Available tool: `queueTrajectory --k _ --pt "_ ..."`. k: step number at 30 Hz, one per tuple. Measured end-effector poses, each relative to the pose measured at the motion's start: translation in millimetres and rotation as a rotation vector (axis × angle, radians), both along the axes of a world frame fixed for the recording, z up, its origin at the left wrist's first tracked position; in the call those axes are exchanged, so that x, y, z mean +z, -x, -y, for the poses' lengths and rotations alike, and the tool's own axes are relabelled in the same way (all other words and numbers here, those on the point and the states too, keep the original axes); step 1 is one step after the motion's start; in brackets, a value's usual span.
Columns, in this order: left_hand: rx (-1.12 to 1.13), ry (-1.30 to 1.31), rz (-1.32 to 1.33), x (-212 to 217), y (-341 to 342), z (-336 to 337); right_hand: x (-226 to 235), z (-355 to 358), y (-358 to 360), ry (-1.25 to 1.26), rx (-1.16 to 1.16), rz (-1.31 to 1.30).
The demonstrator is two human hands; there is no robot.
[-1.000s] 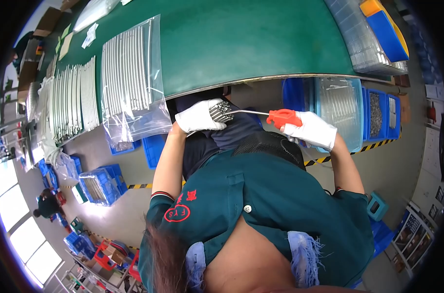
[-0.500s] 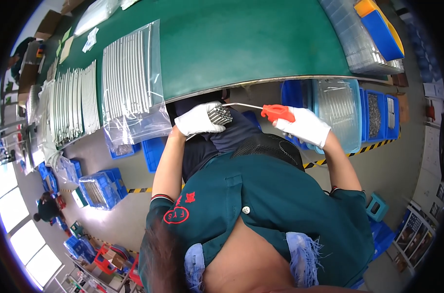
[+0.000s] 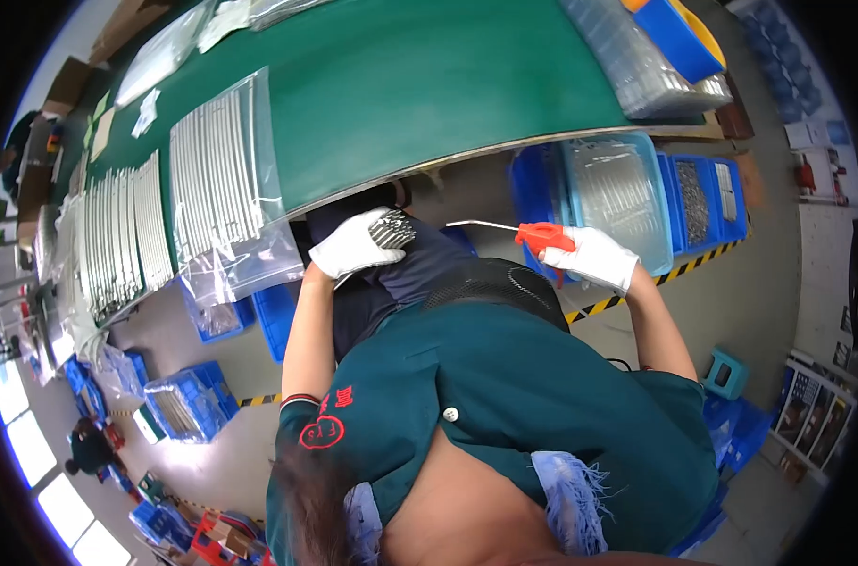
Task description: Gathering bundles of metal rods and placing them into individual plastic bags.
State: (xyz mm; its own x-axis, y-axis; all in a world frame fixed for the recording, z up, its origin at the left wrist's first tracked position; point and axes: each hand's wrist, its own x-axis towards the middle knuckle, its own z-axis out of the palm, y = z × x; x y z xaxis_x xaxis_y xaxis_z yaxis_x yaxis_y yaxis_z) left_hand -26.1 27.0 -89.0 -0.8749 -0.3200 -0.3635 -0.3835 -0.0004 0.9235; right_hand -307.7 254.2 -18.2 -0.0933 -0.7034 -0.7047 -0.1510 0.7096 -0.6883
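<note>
My left hand (image 3: pixel 349 249), in a white glove, is closed around a bundle of thin metal rods (image 3: pixel 392 229) above my lap. The rods' ends cluster together and point to the right. On the other side, my gloved right hand (image 3: pixel 600 262) grips a red air blow gun (image 3: pixel 542 238) with a long bent metal nozzle. Its nozzle tip points left toward the rod ends, with a gap between them. The glove hides part of the gun's handle.
The green table (image 3: pixel 391 104) spans the space ahead. On its left lie rows of metal rods (image 3: pixel 117 236) and a clear bag of rods (image 3: pixel 221 170). Clear plastic trays and a blue tape roll (image 3: pixel 682 42) sit far right. Below stand a light-blue bin (image 3: pixel 663 203) and blue bins (image 3: pixel 731 222).
The blow gun's nozzle has drawn away to the right from the rod bundle, which it overlapped before. The whole view has shifted a little. Both hands keep their holds.
</note>
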Motion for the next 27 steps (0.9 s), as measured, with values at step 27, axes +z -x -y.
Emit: queueTrajectory --k 27 --pt "-0.262 1.060 -0.254 -1.0 -3.4 -15.6 -165.4 -157.6 17.8 -0.331 -0.410 -0.893"
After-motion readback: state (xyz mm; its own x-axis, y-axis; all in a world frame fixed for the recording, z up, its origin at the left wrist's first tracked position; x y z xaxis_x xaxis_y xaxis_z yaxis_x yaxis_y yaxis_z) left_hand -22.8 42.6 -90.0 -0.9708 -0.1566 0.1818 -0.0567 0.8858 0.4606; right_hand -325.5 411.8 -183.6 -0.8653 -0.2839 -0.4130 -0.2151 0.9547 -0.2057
